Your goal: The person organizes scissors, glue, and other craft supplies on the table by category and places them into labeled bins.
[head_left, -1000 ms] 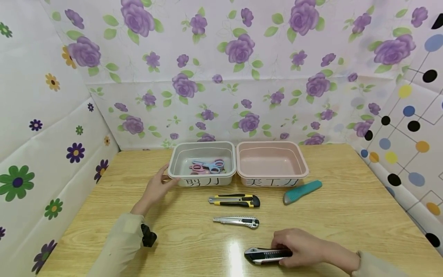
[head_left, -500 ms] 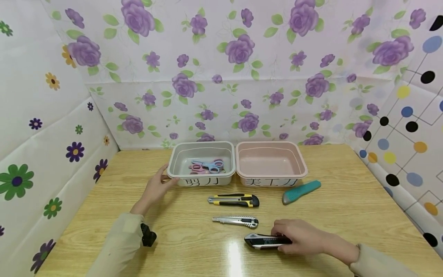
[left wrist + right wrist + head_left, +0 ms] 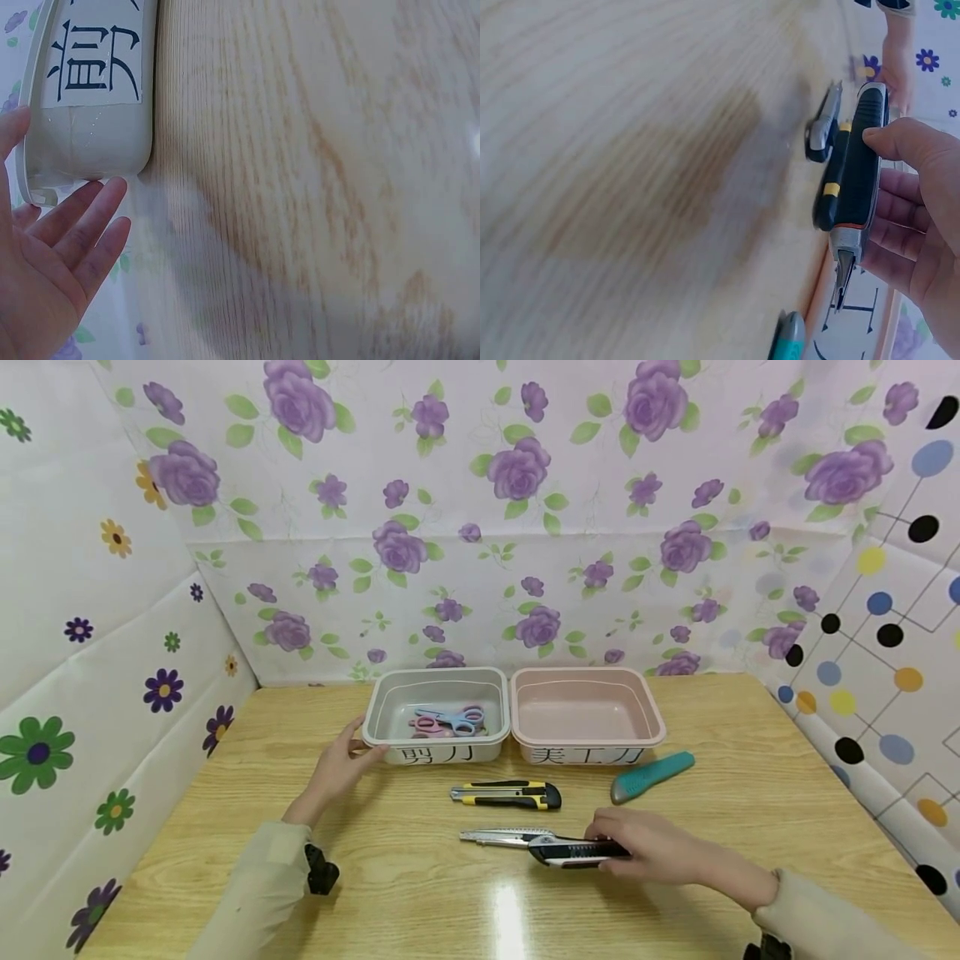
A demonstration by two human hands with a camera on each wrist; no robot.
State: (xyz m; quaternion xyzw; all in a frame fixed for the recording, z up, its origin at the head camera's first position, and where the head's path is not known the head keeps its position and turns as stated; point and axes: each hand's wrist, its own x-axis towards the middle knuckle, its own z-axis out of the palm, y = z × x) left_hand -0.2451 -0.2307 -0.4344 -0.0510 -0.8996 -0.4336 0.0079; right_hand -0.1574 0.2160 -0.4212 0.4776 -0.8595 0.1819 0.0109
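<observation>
My right hand (image 3: 656, 847) holds a black-and-silver utility knife (image 3: 573, 852) above the table, and in the right wrist view the thumb lies along the body of that knife (image 3: 860, 157). From the head, it covers part of a slim silver utility knife (image 3: 495, 837). Behind that lies a yellow-and-black utility knife (image 3: 506, 794). My left hand (image 3: 341, 772) rests at the left front corner of the grey bin (image 3: 450, 752); in the left wrist view its fingers (image 3: 90, 232) are fairly straight and touch the bin's side. Blue and pink scissors (image 3: 450, 720) lie inside the bin.
Right of the grey bin, against it, stands a pink bin (image 3: 588, 745) with a lettered label on its front. A teal-handled tool (image 3: 652, 777) lies before its right corner. Flower-patterned sheets (image 3: 465, 568) rise behind the wooden table (image 3: 405, 893) and along its left side.
My right hand has lifted the black-and-silver utility knife and carried it away from the table's front, over the slim silver one. The left hand stays at the grey bin.
</observation>
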